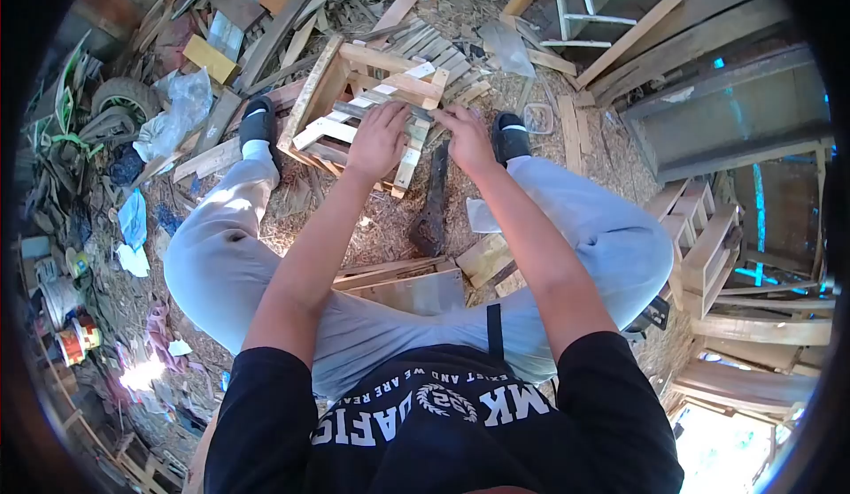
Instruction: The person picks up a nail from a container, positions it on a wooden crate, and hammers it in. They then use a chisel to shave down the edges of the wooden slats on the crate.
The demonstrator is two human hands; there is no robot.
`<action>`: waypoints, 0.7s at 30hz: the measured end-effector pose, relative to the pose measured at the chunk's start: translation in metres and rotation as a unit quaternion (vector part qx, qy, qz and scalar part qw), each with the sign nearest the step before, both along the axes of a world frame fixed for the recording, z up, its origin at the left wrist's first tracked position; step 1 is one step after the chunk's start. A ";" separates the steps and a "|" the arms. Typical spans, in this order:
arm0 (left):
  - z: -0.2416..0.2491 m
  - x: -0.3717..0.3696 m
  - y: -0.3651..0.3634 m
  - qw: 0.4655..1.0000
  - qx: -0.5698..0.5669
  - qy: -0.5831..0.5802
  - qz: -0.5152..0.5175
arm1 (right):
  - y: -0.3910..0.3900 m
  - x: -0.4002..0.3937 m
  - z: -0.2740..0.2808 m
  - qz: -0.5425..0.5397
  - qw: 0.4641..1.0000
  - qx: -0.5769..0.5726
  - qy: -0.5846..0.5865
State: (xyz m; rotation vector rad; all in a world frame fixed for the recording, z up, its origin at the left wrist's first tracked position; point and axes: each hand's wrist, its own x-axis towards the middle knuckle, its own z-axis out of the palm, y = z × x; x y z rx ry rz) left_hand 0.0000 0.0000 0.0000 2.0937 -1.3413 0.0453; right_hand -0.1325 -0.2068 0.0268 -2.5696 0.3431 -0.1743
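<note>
A slatted wooden crate stands tilted on the ground between my feet, with pale wood strips across its top. My left hand lies over these strips, its fingers bent against a dark, narrow bar. At the crate's right edge, my right hand has its thumb and fingers together at the bar's right end; what lies between them is too small to make out. Below my right hand, a dark handsaw rests on the ground.
Wood scraps are heaped beyond the crate. Short boards lie near my lap. A white rack is at the upper right, wooden crates are at the right, and a wheel and plastic bag at the left.
</note>
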 end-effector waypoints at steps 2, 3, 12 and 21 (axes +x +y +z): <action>0.002 0.002 0.003 0.999 -0.011 -0.036 0.030 | 0.002 0.005 0.009 0.019 1.000 0.006 -0.008; 0.005 -0.001 -0.010 0.999 -0.009 -0.041 0.021 | -0.018 0.003 0.002 0.010 1.000 0.009 -0.013; 0.012 -0.017 -0.027 0.995 0.032 -0.043 0.086 | -0.104 0.005 -0.049 -0.194 0.972 0.136 0.000; 0.011 -0.016 -0.031 0.994 0.029 -0.065 0.084 | -0.014 -0.055 -0.125 -0.223 0.921 0.140 0.286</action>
